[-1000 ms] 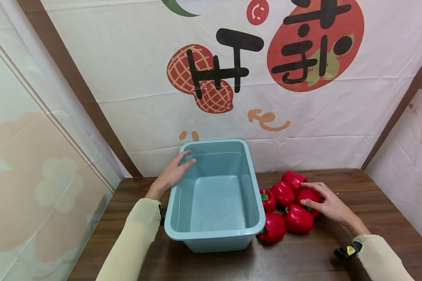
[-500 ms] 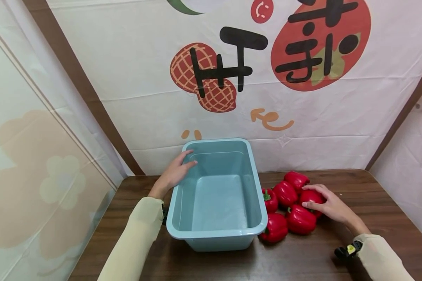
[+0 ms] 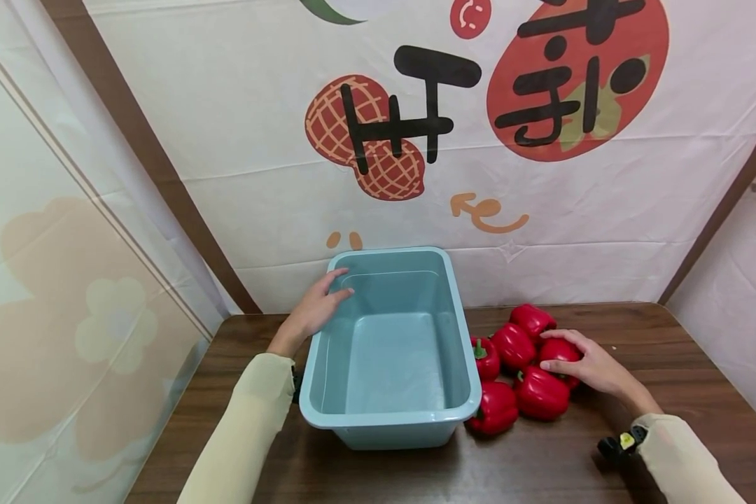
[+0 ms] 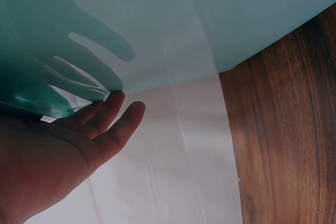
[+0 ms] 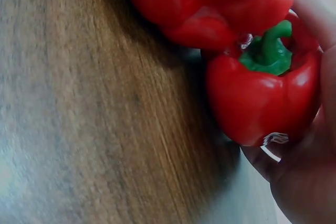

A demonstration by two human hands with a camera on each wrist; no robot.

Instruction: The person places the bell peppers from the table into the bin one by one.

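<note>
A light blue plastic basin (image 3: 390, 420) stands on the table with nothing in it. My left hand (image 3: 315, 308) holds its left rim, thumb and forefinger reaching over the inner side. The other fingers show against the basin's outer wall (image 4: 157, 35) in the left wrist view. My right hand (image 3: 595, 367) grips a glossy red bell pepper (image 5: 262, 98) with a green stem, fingers curled round it. That pepper rests among several similar ones right of the basin; a neighbouring bell pepper (image 5: 205, 3) presses against it in the right wrist view.
Other red bell peppers lie close together, one bell pepper (image 3: 494, 408) right at the basin's side and another pepper (image 3: 533, 320) at the back. The dark wooden table (image 3: 510, 469) ends at a printed white cloth wall (image 3: 258, 210) behind.
The head view has shifted slightly, sliding the scene a little to the right. Both hands keep their places, the left on the basin's rim and the right at the same bell pepper.
</note>
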